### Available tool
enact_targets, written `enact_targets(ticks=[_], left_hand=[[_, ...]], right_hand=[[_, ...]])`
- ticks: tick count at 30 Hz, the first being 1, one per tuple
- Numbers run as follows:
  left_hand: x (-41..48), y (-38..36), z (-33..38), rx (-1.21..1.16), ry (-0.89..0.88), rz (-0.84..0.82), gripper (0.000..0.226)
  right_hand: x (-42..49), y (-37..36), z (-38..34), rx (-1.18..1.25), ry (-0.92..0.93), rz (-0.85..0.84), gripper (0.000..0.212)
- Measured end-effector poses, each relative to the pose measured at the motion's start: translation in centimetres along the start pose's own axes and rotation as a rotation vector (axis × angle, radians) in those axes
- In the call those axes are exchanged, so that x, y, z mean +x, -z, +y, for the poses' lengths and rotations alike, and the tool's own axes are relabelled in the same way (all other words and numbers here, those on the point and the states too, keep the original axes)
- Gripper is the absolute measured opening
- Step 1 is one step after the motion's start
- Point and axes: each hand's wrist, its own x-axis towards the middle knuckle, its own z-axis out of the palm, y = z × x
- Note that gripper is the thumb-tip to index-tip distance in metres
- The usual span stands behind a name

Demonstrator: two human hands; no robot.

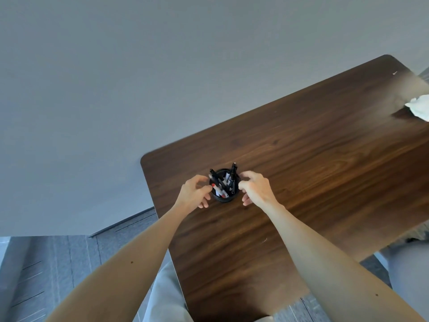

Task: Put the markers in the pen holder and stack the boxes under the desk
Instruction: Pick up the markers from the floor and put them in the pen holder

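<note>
Toward bench (pixel 301 182) 10 o'clock corner, holder (pixel 224 199) with markers (pixel 233 173), left grip (pixel 195 194) at its 9 o'clock, clasp unclear, right grip (pixel 255 188) at 3, loosely curled, empty, tissue (pixel 419 106) well apart at 2.

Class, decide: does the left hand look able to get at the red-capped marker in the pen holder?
Probably yes: the left hand is right beside the open-topped pen holder, and the red-capped marker stands on that side, uncovered.

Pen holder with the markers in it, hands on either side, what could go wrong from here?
The markers lean out at angles, so the left hand could snag one and tip the pen holder. The holder stands near the left edge of the desk; a knock from the right hand might push it off.
</note>
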Motion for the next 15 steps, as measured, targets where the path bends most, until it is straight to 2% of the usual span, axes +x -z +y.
enact_targets(ticks=[3,15], left_hand=[[0.4,-0.2,0.3,-0.027,-0.046,0.014,0.030],[6.4,7.1,2.5,-0.038,-0.062,0.170,0.026]], right_hand=[[0.4,-1.0,-0.1,0.011,-0.002,-0.045,0.049],[6.9,-5.3,-7.9,0.213,0.074,0.081,0.028]])
